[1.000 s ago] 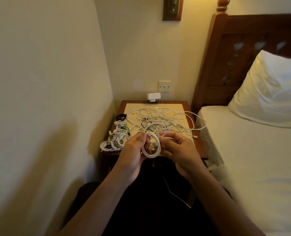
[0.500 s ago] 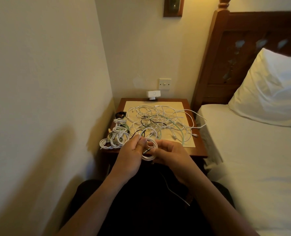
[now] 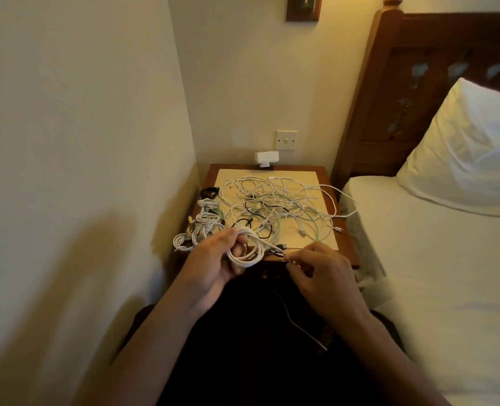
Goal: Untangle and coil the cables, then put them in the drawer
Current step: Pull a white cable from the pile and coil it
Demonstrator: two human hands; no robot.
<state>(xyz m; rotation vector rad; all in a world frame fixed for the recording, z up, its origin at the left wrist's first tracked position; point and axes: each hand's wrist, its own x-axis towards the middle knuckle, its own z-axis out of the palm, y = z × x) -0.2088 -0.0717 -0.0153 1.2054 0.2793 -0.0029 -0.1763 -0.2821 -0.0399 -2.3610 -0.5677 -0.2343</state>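
The left hand (image 3: 213, 265) grips a white cable coil (image 3: 247, 254), fingers curled through its loops, just above the near edge of the nightstand (image 3: 328, 183). The right hand (image 3: 322, 271) pinches the coil's loose tail (image 3: 278, 249) between thumb and fingertips. The cable tangle (image 3: 278, 206) lies farther back, with finished coils (image 3: 202, 230) at the left.

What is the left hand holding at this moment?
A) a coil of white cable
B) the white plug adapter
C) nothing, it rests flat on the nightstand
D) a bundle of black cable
A: the left hand grips a coil of white cable in front of the nightstand, while the right hand pinches the free end running out of it.
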